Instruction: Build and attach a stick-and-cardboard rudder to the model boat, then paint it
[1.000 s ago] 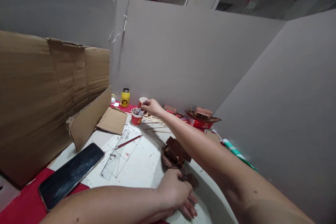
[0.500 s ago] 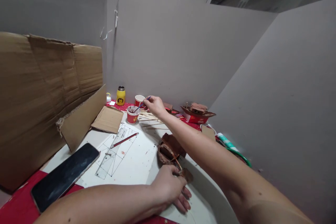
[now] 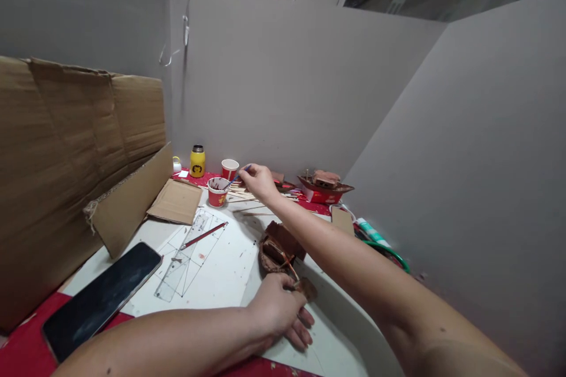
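My right hand [image 3: 257,179] reaches far across the table and pinches a thin blue-handled paintbrush [image 3: 236,175] whose tip points into a red paper cup [image 3: 217,191] smeared with brown paint. My left hand [image 3: 279,311] rests on the white sheet near the table's front, fingers curled around the near end of a small brown model boat [image 3: 279,248]. A thin stick juts from the boat toward that hand.
A second red cup [image 3: 229,168] and a yellow bottle [image 3: 197,161] stand at the back. A finished model boat [image 3: 325,183] sits back right. A phone [image 3: 101,297], a clear ruler [image 3: 179,258], a red pencil [image 3: 203,235], wooden sticks [image 3: 243,195] and cardboard [image 3: 128,203] lie left.
My right hand has drawn the brush back out of the paint cup, lifting it slightly. The view has shifted right, so everything sits further left. My left hand stays on the boat.
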Tool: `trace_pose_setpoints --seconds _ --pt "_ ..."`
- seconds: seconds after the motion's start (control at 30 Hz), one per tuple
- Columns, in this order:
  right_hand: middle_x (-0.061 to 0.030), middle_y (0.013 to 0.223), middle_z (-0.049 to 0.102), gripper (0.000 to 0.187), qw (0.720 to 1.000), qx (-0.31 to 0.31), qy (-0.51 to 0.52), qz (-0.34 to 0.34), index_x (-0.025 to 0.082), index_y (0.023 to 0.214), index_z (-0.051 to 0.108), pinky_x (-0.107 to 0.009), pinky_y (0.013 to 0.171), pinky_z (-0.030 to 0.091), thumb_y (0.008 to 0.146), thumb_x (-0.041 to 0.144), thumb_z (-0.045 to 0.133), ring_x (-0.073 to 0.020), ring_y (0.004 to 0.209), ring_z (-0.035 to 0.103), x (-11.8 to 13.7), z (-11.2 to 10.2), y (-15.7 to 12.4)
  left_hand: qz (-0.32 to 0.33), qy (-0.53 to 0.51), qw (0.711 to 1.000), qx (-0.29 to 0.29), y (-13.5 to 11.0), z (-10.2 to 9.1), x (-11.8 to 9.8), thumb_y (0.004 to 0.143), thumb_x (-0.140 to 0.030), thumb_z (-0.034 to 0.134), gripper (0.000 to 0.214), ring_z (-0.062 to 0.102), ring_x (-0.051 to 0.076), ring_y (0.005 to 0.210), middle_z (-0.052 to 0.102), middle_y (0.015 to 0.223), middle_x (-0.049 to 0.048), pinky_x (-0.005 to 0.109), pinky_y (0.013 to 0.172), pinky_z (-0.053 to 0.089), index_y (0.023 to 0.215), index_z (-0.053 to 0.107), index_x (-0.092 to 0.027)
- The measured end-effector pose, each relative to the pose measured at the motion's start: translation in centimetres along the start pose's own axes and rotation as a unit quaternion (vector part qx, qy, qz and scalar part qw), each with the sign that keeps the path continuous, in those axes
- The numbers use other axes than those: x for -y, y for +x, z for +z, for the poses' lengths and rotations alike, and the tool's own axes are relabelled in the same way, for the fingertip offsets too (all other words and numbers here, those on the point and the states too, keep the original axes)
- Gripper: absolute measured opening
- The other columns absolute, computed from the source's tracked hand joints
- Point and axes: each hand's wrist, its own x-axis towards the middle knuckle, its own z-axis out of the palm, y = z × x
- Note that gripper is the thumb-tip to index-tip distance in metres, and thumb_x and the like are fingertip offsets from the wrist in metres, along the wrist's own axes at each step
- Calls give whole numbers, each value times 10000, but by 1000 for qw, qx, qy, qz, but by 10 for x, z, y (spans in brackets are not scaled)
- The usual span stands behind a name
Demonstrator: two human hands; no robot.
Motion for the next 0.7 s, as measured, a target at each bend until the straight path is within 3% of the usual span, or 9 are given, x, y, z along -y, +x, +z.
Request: trace_pose_setpoints --seconds 0.47,0.7 --pt "-72 1111 635 290 993 -33 96 54 151 1172 593 -367 765 566 948 335 586 -182 904 647 -2 -5 -13 4 7 1000 3 0 0 0 843 -312 619 440 540 140 340 623 592 29 267 379 486 1172 431 -89" --pt "-83 1165 621 317 977 -73 174 99 156 1207 579 -394 802 560 947 338 585 -200 957 641 -2 -3 -8 8 9 1000 7 1 0 1 900 -118 421 265 539 134 337 615 609 25 248 347 475 1162 405 -93"
